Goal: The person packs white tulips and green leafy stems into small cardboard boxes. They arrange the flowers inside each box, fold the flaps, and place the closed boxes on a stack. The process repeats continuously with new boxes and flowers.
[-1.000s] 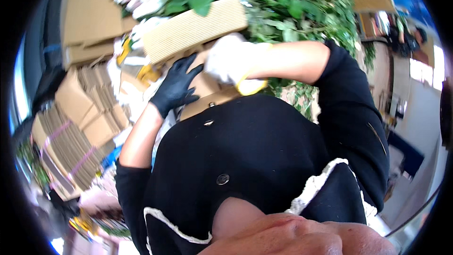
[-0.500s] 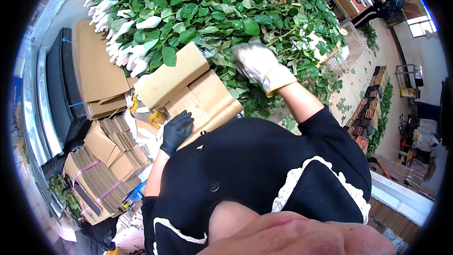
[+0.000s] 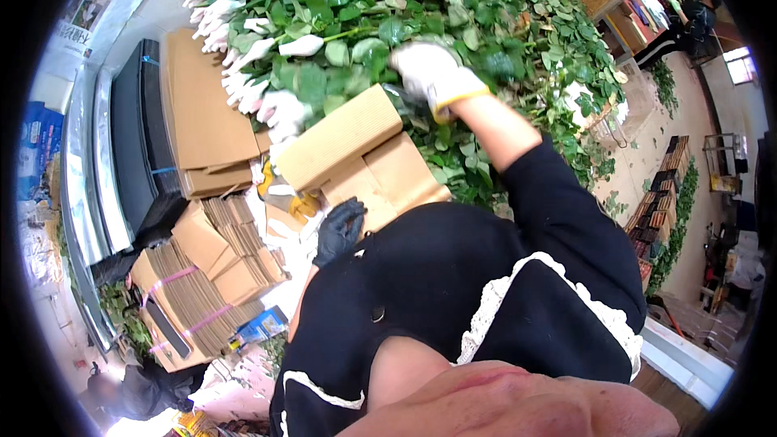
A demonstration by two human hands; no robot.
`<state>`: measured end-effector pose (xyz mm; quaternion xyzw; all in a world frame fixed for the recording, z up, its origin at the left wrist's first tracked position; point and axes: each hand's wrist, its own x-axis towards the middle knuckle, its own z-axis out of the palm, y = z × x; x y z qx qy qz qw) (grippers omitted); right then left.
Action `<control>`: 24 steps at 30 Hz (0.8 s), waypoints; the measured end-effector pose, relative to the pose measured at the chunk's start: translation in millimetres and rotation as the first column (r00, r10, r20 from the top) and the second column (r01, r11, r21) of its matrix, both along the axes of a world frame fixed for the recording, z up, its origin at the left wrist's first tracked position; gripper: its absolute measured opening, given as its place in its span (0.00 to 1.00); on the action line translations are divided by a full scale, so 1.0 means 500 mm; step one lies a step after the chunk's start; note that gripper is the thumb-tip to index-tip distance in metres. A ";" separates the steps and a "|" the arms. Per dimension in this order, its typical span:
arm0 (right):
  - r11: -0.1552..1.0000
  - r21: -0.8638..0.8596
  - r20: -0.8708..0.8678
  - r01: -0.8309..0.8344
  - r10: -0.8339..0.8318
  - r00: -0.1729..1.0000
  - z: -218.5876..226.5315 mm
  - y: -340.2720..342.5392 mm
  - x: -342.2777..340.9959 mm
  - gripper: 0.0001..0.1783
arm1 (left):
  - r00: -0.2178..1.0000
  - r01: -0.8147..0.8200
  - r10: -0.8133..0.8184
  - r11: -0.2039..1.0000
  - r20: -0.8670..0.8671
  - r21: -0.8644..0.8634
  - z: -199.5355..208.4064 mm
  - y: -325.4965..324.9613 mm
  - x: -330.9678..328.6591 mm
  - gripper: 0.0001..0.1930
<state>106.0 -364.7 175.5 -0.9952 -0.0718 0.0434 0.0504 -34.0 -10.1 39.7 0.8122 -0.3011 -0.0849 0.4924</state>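
A large heap of leafy rose stems (image 3: 486, 24) fills the far side, its whitish flower heads (image 3: 257, 55) pointing left. My right hand (image 3: 426, 73), in a white glove with a yellow cuff, reaches into the leaves. Motion blurs its fingers, and what they touch or hold is unclear. On the near side, my left hand (image 3: 338, 232) wears a black glove. Its fingers lie loosely at the near left edge of a sheet of brown cardboard (image 3: 396, 171), with nothing seen in them. The sheet's far part is a ribbed, folded-over flap (image 3: 344, 137).
Left of the sheet lie yellow-and-grey gloves (image 3: 301, 207), strapped stacks of flat cardboard (image 3: 182, 307) and larger brown boards (image 3: 202, 105). A wire basket (image 3: 609, 128) stands beside the heap's right edge. Another person (image 3: 698, 23) is at the far right.
My right hand has moved farther into the heap and leftward relative to the cardboard. My left hand stays by the sheet, its fingers drawn a little closer together. The whole view has shifted.
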 end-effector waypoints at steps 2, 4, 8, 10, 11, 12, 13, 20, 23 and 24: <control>1.000 -0.027 0.092 0.014 -0.011 0.996 -0.015 0.026 -0.058 0.10 | 0.998 -0.054 0.055 0.998 -0.038 0.018 0.005 -0.001 -0.011 0.09; 0.998 0.005 0.104 0.064 -0.065 0.992 -0.043 0.007 -0.087 0.10 | 0.990 -0.084 0.082 0.996 -0.112 -0.013 0.007 -0.017 -0.011 0.09; 0.961 0.255 -0.085 0.104 -0.085 0.993 -0.045 -0.058 -0.026 0.18 | 0.985 -0.109 0.096 0.990 -0.142 -0.089 -0.010 -0.017 -0.011 0.09; 0.865 0.476 -0.182 0.160 -0.082 0.980 0.020 -0.083 -0.012 0.27 | 0.987 -0.074 0.066 0.996 -0.143 -0.048 0.008 -0.016 -0.006 0.09; 0.846 0.488 -0.062 0.216 -0.213 0.975 0.046 -0.076 -0.001 0.26 | 0.988 -0.069 0.064 0.997 -0.142 -0.025 0.012 -0.015 -0.006 0.08; 0.848 0.498 0.247 0.181 -0.339 0.908 0.067 -0.065 0.015 0.23 | 0.981 -0.101 0.093 0.994 -0.168 -0.037 0.000 -0.014 -0.011 0.08; 0.848 0.505 0.519 0.162 -0.449 0.728 0.076 -0.057 0.026 0.21 | 0.982 -0.101 0.095 0.994 -0.166 -0.034 0.007 -0.015 -0.011 0.07; 0.969 0.054 -0.199 0.243 -0.228 0.953 -0.141 -0.067 0.225 0.15 | 0.989 0.000 -0.011 0.997 -0.149 -0.075 -0.038 0.010 0.014 0.10; 0.928 0.228 0.241 0.294 -0.347 0.906 -0.077 -0.030 0.197 0.13 | 0.997 0.002 -0.007 0.997 -0.073 -0.077 -0.063 0.023 0.012 0.09; 0.936 0.218 0.298 0.276 -0.333 0.894 -0.013 -0.024 0.164 0.15 | 0.993 -0.005 -0.005 0.997 -0.117 -0.081 -0.050 0.003 0.015 0.09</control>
